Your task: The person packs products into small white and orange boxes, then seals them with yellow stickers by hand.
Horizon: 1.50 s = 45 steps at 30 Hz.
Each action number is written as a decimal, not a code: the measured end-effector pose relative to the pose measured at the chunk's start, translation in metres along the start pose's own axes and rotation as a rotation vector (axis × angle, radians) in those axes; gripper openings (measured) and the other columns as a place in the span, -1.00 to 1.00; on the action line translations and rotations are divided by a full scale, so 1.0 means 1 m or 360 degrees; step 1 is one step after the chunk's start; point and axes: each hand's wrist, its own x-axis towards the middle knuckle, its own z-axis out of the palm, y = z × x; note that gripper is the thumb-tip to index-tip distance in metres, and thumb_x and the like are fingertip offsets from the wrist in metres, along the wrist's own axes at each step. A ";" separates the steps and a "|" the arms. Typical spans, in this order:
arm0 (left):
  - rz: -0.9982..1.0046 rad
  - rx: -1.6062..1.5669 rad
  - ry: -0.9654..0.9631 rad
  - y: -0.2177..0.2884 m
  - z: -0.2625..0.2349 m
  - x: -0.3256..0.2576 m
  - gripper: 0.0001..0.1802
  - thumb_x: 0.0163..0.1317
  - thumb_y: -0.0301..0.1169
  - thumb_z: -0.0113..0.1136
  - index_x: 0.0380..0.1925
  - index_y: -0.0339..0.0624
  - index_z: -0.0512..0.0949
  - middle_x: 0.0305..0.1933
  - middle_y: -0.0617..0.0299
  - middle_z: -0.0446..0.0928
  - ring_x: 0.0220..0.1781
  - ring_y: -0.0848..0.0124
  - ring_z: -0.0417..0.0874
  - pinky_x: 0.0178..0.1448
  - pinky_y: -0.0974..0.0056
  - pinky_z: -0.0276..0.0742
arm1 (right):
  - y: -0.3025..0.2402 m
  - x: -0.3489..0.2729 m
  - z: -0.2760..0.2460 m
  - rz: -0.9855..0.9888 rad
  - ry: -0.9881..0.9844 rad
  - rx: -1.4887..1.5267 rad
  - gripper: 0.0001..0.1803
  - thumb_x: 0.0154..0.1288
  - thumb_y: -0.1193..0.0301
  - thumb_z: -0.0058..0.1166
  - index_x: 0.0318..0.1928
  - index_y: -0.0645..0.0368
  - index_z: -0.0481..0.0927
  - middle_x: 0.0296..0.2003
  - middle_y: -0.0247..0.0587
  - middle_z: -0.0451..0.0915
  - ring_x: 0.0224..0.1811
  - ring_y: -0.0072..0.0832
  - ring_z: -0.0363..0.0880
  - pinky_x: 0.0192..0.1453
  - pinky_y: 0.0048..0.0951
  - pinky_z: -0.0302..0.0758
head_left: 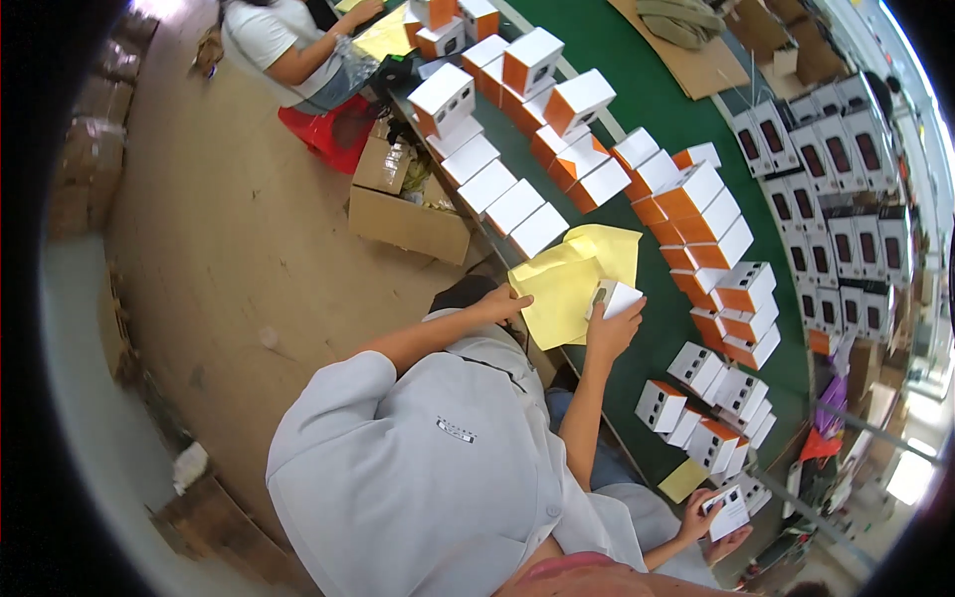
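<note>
Yellow paper sheets (569, 267) lie overlapping at the table edge in front of me, partly over the green tabletop. My left hand (507, 302) pinches the left edge of a sheet. On the right side of the sheets, my right hand (619, 326) grips a small white box (619, 296) with its thumb and fingers around it. A dark grey patch shows on the box's left end. The hand covers the box's lower part.
Rows of white and orange boxes (696, 204) stand along the green table (652, 90). To the right, a co-worker's hands (701, 517) hold a white box beside more stacks. Another person (298, 50) sits far left. An open cardboard carton (408, 224) stands below the table edge.
</note>
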 end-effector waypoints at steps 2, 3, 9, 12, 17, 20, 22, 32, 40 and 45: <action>-0.0033 -0.0373 0.0068 -0.006 0.006 -0.003 -0.41 0.19 0.05 0.21 -0.05 -0.24 0.41 -0.27 0.15 0.57 -0.24 0.33 0.65 -0.22 0.19 0.60 | 0.010 -0.001 0.003 -0.0090 -0.0013 -0.0021 -0.03 0.07 0.28 0.19 0.40 0.33 -0.04 0.06 0.28 0.34 0.08 0.15 0.39 0.13 -0.02 0.41; -0.0077 -0.0302 -0.0064 -0.004 -0.006 -0.008 -0.43 0.18 0.03 0.20 -0.09 -0.27 0.41 -0.27 0.08 0.57 -0.25 0.28 0.65 -0.24 0.19 0.59 | 0.014 0.003 0.006 -0.0119 -0.0014 -0.0019 -0.03 0.07 0.28 0.19 0.40 0.34 -0.04 0.07 0.28 0.34 0.09 0.15 0.38 0.14 -0.02 0.40; 0.1166 0.0105 0.2133 0.079 -0.132 -0.043 -0.11 -0.04 -0.30 0.41 0.26 -0.32 0.16 0.34 -0.21 0.12 0.37 -0.10 0.17 0.36 -0.02 0.17 | 0.018 0.004 0.007 -0.0120 -0.0040 -0.0041 -0.02 0.06 0.28 0.19 0.39 0.38 -0.05 0.07 0.32 0.33 0.08 0.17 0.38 0.16 -0.04 0.38; 0.1398 0.0400 0.2363 0.139 -0.209 -0.049 0.06 -0.13 -0.30 0.48 0.36 -0.19 0.07 0.33 -0.17 0.17 0.38 -0.09 0.19 0.38 -0.05 0.17 | 0.010 0.002 0.004 -0.0062 -0.0058 -0.0057 -0.02 0.06 0.27 0.19 0.39 0.40 -0.05 0.07 0.33 0.32 0.08 0.16 0.39 0.17 -0.04 0.37; 0.1253 0.0355 0.1743 0.180 -0.276 -0.022 -0.15 -0.16 -0.37 0.46 0.23 -0.12 0.33 0.19 -0.06 0.42 0.12 -0.02 0.53 0.18 0.11 0.47 | 0.017 0.006 0.004 -0.0090 -0.0084 -0.0086 -0.04 0.08 0.29 0.18 0.38 0.43 -0.03 0.13 0.35 0.29 0.15 0.18 0.34 0.24 -0.07 0.33; 0.1627 -0.0110 0.2005 0.201 -0.304 -0.055 -0.21 -0.16 -0.46 0.49 0.17 -0.18 0.40 0.14 0.03 0.48 0.11 0.22 0.56 0.12 0.22 0.54 | 0.021 0.008 0.004 -0.0030 -0.0142 -0.0037 -0.03 0.08 0.30 0.19 0.37 0.46 -0.04 0.20 0.37 0.23 0.25 0.15 0.25 0.34 -0.10 0.22; 0.1588 -0.0385 0.2203 0.204 -0.324 -0.074 -0.20 -0.13 -0.51 0.50 0.19 -0.15 0.37 0.15 0.15 0.46 0.12 0.34 0.53 0.12 0.24 0.56 | 0.019 0.007 0.004 -0.0092 -0.0111 -0.0027 -0.03 0.09 0.30 0.20 0.38 0.47 -0.05 0.24 0.38 0.19 0.29 0.16 0.20 0.38 -0.11 0.17; 0.1378 0.0043 0.1706 0.181 -0.292 -0.041 -0.22 -0.15 -0.53 0.47 0.18 -0.23 0.40 0.17 0.03 0.46 0.20 0.14 0.49 0.21 0.16 0.44 | 0.024 0.003 0.016 -0.0076 0.0083 -0.0042 -0.05 0.05 0.28 0.21 0.36 0.45 0.03 0.18 0.36 0.26 0.23 0.16 0.27 0.31 -0.07 0.23; 0.1503 0.0667 0.2095 0.190 -0.259 -0.030 -0.31 -0.06 -0.60 0.36 0.16 -0.27 0.39 0.08 -0.01 0.44 0.16 0.05 0.47 0.30 0.09 0.33 | 0.011 0.005 -0.002 0.0061 -0.0012 0.0186 -0.07 0.00 0.37 0.28 0.36 0.32 0.09 0.21 0.26 0.29 0.23 0.11 0.30 0.31 -0.11 0.27; 0.1472 0.0285 0.0880 0.165 -0.165 -0.076 -0.78 0.20 -0.53 0.19 -0.15 -0.25 0.46 -0.12 0.13 0.49 -0.07 0.30 0.51 0.01 0.30 0.39 | 0.029 0.004 -0.022 0.0177 0.0520 0.0319 -0.08 -0.01 0.38 0.30 0.36 0.29 0.14 0.18 0.22 0.36 0.20 0.09 0.35 0.28 -0.13 0.31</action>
